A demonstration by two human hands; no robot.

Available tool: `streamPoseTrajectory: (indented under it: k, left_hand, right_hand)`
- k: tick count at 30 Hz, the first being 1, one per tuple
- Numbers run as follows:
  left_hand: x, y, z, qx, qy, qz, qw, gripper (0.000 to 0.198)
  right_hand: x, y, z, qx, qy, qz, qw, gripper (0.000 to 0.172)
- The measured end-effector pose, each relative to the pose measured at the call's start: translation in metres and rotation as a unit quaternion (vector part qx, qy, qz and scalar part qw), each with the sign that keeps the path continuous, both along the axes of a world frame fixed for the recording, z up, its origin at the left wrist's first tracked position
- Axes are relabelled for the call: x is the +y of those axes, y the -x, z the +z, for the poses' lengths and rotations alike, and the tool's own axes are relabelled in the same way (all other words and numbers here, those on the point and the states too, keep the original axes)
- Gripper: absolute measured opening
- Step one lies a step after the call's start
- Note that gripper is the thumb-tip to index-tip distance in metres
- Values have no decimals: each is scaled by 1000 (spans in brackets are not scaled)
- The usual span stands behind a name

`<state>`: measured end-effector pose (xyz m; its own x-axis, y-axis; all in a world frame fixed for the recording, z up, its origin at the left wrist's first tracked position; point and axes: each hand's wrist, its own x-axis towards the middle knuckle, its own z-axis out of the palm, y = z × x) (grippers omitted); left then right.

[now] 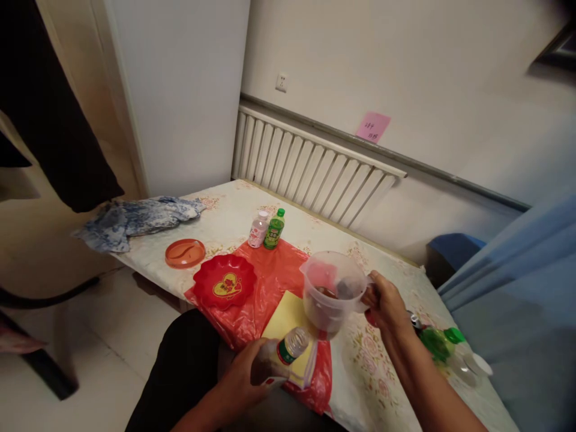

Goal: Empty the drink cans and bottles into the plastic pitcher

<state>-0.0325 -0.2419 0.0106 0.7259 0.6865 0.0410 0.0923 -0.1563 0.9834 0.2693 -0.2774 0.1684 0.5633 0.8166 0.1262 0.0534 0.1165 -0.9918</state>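
My left hand (pixel 245 375) is wrapped round an uncapped clear bottle (pixel 294 346) with a green neck label. The bottle leans toward the right, its mouth just below a translucent plastic measuring jug (pixel 330 309). Closed on the jug's handle, my right hand (pixel 387 300) holds the jug over a red plastic bag (pixel 279 270) and a yellow pad (pixel 281 318). Something dark brown shows inside the jug, but I cannot make out what. A small red thing shows by my right fingers, too little of it to name.
A red scalloped plate (pixel 245 273) and an orange dish (pixel 185 253) lie at left. Behind the bag stand a pink-labelled bottle (pixel 258 230) and a green bottle (pixel 274 229). Another green-capped bottle (pixel 438 343) lies at right. Blue-white cloth (pixel 144 219) lies far left.
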Motion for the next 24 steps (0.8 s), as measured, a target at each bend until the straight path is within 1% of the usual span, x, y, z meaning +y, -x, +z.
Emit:
streamPoseTrajectory:
  k: [2, 4, 8, 12, 14, 17, 24]
  left_hand:
    - [1, 3, 0, -6, 17, 4, 1000, 61]
    - [2, 6, 0, -11, 36, 3, 999, 62]
    - [5, 10, 1, -14, 58, 4, 998, 67]
    - [8, 14, 5, -6, 61, 18, 998, 61]
    - [8, 15, 7, -6, 62, 23, 998, 58]
    - [9, 18, 8, -17, 71, 23, 997, 56]
    - [11, 19, 7, -19, 84, 30, 996, 56]
  right_hand:
    - [23, 6, -10, 65, -46, -11, 997, 47]
    - [45, 13, -19, 98, -78, -24, 992, 42]
    - [84, 31, -41, 110, -108, -41, 987, 36]
    - [114, 46, -65, 107, -119, -55, 986, 35]
    - [124, 52, -76, 106, -114, -60, 986, 35]
    - [131, 57, -91, 102, -103, -65, 987, 34]
    - [134, 60, -117, 63, -84, -70, 992, 34]
